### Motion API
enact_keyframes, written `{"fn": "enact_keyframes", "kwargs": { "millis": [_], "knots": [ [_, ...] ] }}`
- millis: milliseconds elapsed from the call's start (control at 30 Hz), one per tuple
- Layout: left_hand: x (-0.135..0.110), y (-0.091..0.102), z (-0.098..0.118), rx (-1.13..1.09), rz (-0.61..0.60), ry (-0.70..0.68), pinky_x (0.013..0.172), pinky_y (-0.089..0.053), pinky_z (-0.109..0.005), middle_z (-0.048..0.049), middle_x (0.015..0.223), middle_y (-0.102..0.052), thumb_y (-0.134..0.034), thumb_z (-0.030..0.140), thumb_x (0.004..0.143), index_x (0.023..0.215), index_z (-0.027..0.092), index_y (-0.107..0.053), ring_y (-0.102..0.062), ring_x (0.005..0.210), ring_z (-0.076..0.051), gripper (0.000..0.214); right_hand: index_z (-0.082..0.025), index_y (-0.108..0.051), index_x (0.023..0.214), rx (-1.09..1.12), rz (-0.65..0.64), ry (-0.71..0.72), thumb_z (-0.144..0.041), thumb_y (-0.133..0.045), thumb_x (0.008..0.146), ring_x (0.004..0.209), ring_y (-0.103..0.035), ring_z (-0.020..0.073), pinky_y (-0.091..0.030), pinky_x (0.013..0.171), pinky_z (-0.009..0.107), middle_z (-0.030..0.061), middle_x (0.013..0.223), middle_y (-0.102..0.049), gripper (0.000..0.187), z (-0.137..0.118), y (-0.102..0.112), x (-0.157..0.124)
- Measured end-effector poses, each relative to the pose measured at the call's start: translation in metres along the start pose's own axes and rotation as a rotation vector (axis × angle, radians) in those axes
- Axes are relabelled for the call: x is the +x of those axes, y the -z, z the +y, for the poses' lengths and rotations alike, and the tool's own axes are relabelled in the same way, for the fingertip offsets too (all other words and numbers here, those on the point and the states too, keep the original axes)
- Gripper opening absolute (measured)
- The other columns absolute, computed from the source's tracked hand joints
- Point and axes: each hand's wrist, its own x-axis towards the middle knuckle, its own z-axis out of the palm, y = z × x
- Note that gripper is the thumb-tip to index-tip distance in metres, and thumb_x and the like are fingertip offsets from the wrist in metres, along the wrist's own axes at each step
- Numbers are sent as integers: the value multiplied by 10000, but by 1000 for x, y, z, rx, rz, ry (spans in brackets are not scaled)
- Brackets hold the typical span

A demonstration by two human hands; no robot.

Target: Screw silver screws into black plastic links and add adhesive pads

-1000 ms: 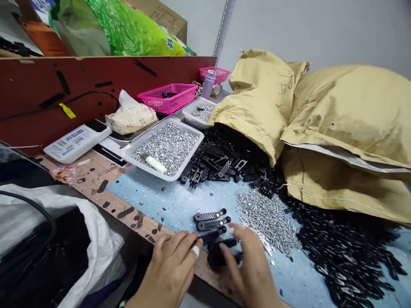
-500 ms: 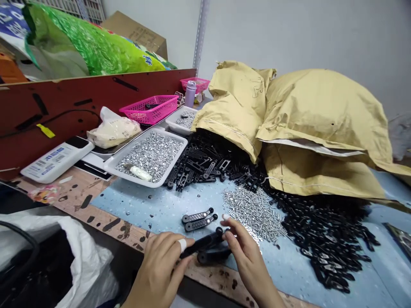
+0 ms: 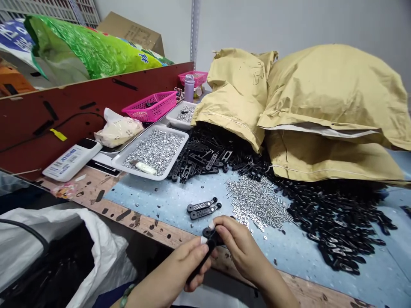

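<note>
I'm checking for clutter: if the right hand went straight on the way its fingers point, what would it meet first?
The right hand, past the black piece it pinches, would probably meet the nearer of the two black perforated bars on the blue mat; depth is hard to judge here.

Matt black plastic links (image 3: 204, 206), shiny metal nuts (image 3: 154, 149)

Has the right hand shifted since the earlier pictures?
Yes: the right hand has moved left, toward the two black links lying on the mat, and now meets the left hand on a black link.
</note>
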Motion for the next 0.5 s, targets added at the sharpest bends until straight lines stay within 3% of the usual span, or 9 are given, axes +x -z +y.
{"fn": "enact_keyframes", "kwargs": {
  "millis": [167, 267, 333, 400, 500],
  "knots": [
    [7, 1, -1, 251, 50, -61, 434, -237, -212, 65, 602, -391, -495, 565, 851, 893, 183, -547, -293, 435, -69, 387, -223, -597, 986, 49, 109, -28, -381, -374, 973, 721, -574, 147, -444, 656, 245, 16, 820, -612, 273, 9, 1, -10],
    [15, 2, 9, 725, 229, -325, 579, -398, -261, 0, 731, -551, -473, 417, 903, 918, 203, -556, -508, 646, -162, 231, -219, -568, 1081, 101, 404, -117, -434, -364, 971, 720, -573, 152, -467, 652, 247, 24, 828, -601, 316, 21, 6, -26],
    [25, 1, 12, 1103, 345, -485, 729, -438, -354, -54, 896, -602, -458, 293, 914, 934, 199, -565, -542, 847, -241, 144, -207, -576, 1033, 99, 596, -206, -453, -372, 965, 696, -562, 156, -476, 635, 250, 25, 782, -580, 326, 31, 7, -39],
    [38, -4, 8, 1387, 376, -539, 753, -454, -426, -81, 941, -601, -488, 244, 892, 926, 181, -567, -536, 888, -282, 107, -201, -587, 981, 60, 693, -269, -463, -413, 948, 706, -564, 167, -483, 639, 259, 33, 781, -576, 315, 41, 5, -52],
    [56, -18, -3, 1605, 350, -492, 739, -489, -452, -86, 960, -599, -640, 250, 810, 958, 167, -563, -544, 890, -295, 186, -204, -586, 961, -39, 731, -264, -444, -432, 946, 769, -589, 189, -492, 674, 278, 53, 859, -591, 286, 52, -2, -74]
  ]
}}
